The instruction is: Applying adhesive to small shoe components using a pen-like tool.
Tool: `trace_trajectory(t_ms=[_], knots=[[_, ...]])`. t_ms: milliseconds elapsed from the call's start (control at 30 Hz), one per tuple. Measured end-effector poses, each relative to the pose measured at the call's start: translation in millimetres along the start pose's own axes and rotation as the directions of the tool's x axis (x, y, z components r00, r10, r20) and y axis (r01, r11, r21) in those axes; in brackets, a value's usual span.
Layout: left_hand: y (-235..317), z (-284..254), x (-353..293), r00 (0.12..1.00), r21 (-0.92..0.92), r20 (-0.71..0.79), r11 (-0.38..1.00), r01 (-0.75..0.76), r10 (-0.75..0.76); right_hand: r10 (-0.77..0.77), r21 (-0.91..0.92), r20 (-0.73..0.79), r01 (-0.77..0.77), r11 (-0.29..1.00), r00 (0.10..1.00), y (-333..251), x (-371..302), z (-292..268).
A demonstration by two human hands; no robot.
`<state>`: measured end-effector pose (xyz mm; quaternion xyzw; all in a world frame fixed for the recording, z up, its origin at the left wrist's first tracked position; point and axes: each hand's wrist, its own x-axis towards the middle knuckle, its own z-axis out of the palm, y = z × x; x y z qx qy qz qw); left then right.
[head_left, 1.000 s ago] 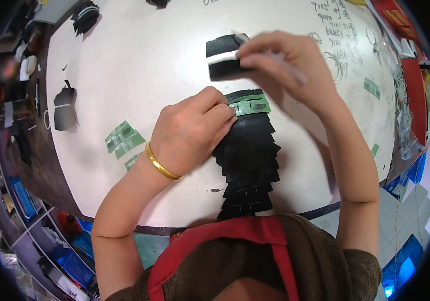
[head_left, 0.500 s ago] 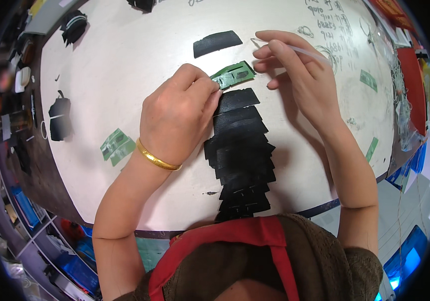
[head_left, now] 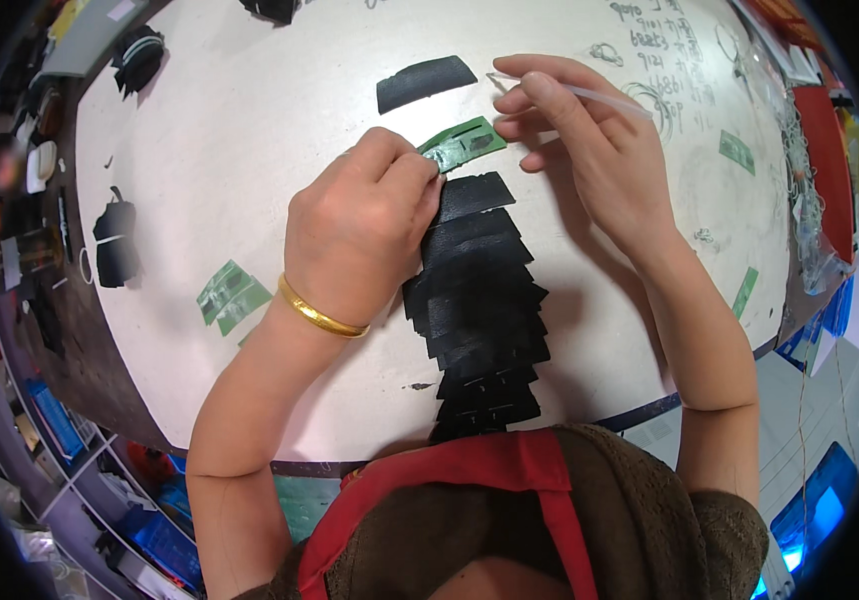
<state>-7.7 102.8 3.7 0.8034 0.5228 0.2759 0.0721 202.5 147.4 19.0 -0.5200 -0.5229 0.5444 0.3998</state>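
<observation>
Between the thumb and fingers of my left hand [head_left: 364, 215] is the left end of a green slotted template [head_left: 471, 142], held over the white tabletop. My right hand [head_left: 609, 150] grips a thin translucent pen refill [head_left: 604, 98], its tip pointing left, above and right of the template and apart from it. Below the template, a long overlapping row of black leather-like pieces [head_left: 479, 270] runs toward me. One separate black piece [head_left: 427, 82] lies beyond the template. My left fingertips are partly hidden behind the hand.
Green template pieces [head_left: 233, 296] lie by my left forearm, and another [head_left: 736, 152] is at the right. Black bundles [head_left: 117, 240] rest along the left side of the table. Tangled clear cord [head_left: 797, 190] hangs by the right edge.
The template has shifted slightly left, and the dark edge that showed at its right end is no longer visible. My right hand and the pen refill have moved a little left.
</observation>
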Motion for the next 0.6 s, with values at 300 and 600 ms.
trace_trajectory(t_ms=[300, 600], knots=[[0, 2, -1, 1.0, 0.023, -0.005, 1.0, 0.015, -0.015, -0.211, -0.27, 0.181, 0.255, 0.928, 0.96, -6, 8, -3], [-3, 0, 0, 1.0, -0.046, -0.025, 0.999, -0.007, 0.006, -0.312, -0.488, 0.498, 0.559, 0.671, 0.809, -6, 22, 13]])
